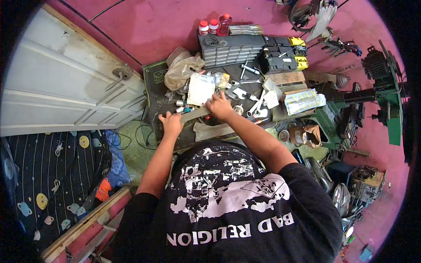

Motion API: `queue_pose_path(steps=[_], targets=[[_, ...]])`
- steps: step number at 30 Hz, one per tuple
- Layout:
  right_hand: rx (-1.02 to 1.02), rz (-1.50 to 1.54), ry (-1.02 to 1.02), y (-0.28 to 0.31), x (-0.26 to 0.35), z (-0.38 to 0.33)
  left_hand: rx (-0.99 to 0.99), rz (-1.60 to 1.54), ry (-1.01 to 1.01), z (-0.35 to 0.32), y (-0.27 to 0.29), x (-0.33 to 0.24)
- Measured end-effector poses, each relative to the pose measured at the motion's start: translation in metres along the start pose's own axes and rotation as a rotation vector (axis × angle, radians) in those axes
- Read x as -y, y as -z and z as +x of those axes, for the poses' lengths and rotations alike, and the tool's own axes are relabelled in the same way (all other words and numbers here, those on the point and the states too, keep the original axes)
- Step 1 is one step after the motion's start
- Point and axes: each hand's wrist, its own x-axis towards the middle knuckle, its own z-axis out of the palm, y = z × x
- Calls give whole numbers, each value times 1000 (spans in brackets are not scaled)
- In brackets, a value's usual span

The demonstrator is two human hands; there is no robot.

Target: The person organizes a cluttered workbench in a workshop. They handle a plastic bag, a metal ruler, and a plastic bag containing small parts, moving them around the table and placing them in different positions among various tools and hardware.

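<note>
A flat grey-brown strip stretches across the near side of the cluttered workbench. My left hand has its fingers closed around the left end of it. At the other end, my right hand grips the strip, with fingers partly hidden from above. Just beyond the strip lies a stained white sheet, whose lower right corner is beside my right fingers. Small cylindrical pieces sit between my hands. Closer to my body, a pale crumpled wrapping lies along the bench edge.
Wrenches and a T-handle socket tool are scattered to the right. A crumpled plastic bag lies back left. Behind stand a drawer cabinet and black-yellow toolboxes. A green machine rises at right; a white door at left.
</note>
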Motion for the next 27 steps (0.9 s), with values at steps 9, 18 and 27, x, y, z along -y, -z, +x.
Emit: queue_pose_path(steps=[9,18,27], targets=[[54,-36,-128,44,-19,5,37,-19,26,7,21,-26],[372,-7,-183,15,-1,-52,340,11,-39,-12,-18,-41],[244,-73,-128,-22,16,-64,333,78,71,-19,-33,-43]])
